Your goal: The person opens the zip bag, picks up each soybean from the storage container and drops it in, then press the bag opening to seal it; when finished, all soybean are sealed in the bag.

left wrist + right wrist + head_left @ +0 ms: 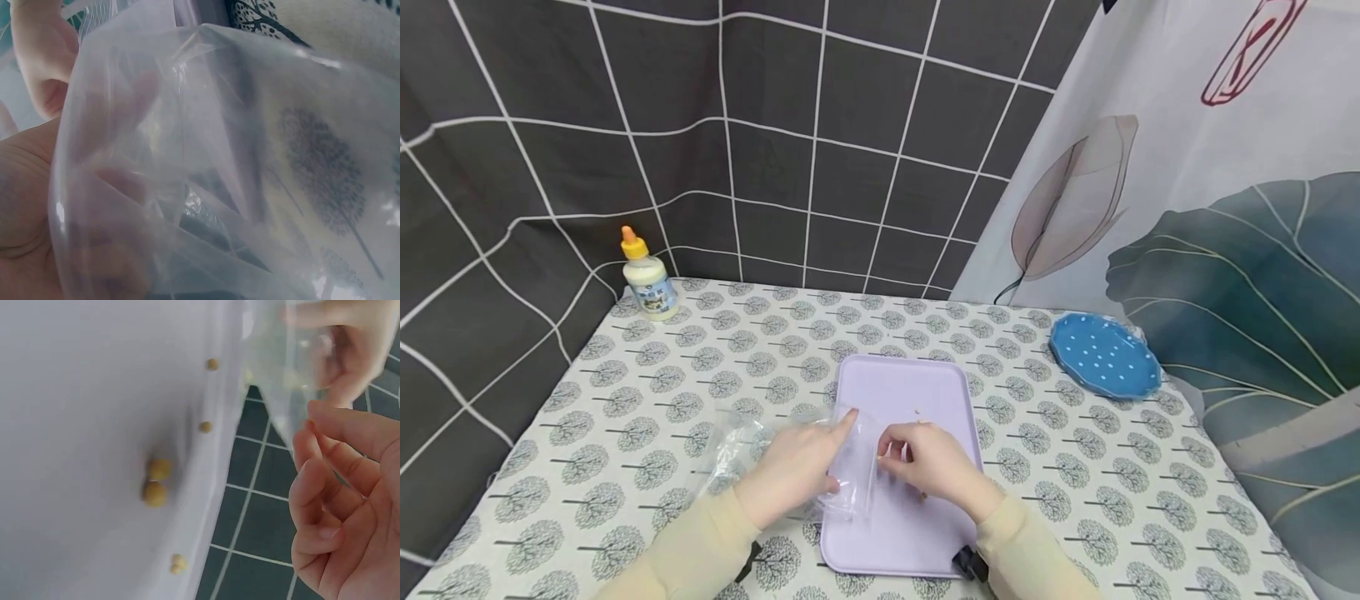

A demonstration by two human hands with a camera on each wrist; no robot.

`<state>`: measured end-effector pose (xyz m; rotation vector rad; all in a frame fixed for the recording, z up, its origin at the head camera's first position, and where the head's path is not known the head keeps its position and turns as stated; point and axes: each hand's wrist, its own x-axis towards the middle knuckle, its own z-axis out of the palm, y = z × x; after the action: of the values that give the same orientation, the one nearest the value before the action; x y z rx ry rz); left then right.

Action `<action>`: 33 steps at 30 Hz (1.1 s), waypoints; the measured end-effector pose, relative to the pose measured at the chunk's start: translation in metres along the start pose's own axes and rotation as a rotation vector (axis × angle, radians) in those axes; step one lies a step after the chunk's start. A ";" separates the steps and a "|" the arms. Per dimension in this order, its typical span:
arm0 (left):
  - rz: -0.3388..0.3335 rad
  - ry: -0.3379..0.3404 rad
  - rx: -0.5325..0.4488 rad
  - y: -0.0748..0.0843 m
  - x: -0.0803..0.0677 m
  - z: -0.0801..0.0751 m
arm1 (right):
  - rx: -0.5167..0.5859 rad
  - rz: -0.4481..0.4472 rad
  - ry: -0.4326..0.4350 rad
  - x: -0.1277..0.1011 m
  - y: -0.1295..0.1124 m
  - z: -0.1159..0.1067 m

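Holding a clear plastic bag (820,467), the left hand (793,471) is lying over the left edge of a lilac tray (917,392) in the middle of the table (1150,500). Its fingers are curling around the bag's film, and the index finger is pointing forward toward the middle of the tray. The bag is lying partly on the tray and partly on the tablecloth to the left of it. In the left wrist view the film is filling nearly the whole picture, with the palm just behind it.

The right hand (928,462) is staying over the tray, just beside the bag's open edge. Its fingers are bending, and the thumb and fingertips are coming together at the bag's rim. I cannot tell for sure if they are really pinching the film or only touching it.

Several small yellow beans (155,484) are lying loose on the tray, as the right wrist view is showing.

A glue bottle (647,279) with an orange cap is standing upright at the far left corner of the table. A blue dotted plate (1105,357) is lying at the far right, well apart from the tray.
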<state>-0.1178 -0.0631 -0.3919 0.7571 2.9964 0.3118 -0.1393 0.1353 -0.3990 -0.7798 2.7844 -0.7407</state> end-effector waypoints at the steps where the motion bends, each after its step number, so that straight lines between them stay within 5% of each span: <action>1: 0.001 0.001 0.000 0.000 0.000 0.000 | -0.001 -0.005 0.007 -0.001 -0.001 -0.001; 12: -0.003 -0.018 0.001 0.003 0.000 -0.001 | -0.042 -0.029 0.023 0.003 -0.011 0.001; 33: -0.067 0.000 -0.060 -0.006 -0.004 -0.003 | 0.005 0.073 0.004 0.007 0.004 0.004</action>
<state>-0.1168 -0.0707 -0.3900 0.6497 2.9898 0.3965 -0.1460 0.1332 -0.4051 -0.6725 2.7972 -0.7364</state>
